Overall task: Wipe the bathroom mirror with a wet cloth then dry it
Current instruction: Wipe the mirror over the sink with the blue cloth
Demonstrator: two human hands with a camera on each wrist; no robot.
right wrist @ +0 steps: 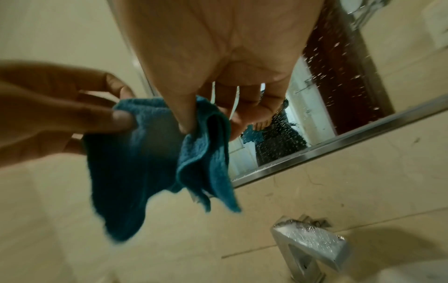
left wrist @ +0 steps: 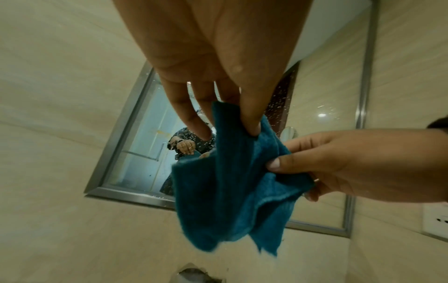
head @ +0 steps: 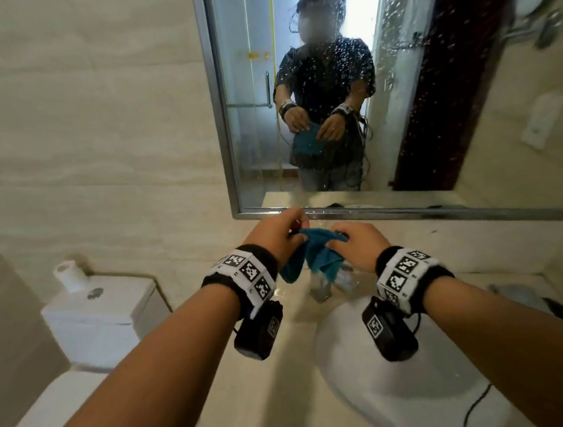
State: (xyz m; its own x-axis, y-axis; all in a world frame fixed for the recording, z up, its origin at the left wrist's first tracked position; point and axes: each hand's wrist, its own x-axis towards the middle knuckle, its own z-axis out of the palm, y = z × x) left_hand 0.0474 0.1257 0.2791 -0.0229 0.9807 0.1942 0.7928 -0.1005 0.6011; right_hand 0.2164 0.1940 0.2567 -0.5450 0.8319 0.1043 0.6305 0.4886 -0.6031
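Above the tap [right wrist: 312,247] and basin [head: 427,388], both hands' grips pinch the teal cloth [head: 315,258] below the droplet-speckled mirror [head: 433,95].

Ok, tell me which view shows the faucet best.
The right wrist view: the chrome faucet sits unobstructed at lower right, speckled with droplets. In the head view the teal cloth hangs in front of it and hides most of it. The left wrist view catches only a blurred sliver at the bottom edge.

Your cloth [head: 315,258] covers most of the tap [head: 322,290] in the head view. The mirror [head: 433,95] runs off the top and right edges there. In the right wrist view the cloth's hanging edge blurs, and the frame cuts off the tap's base.
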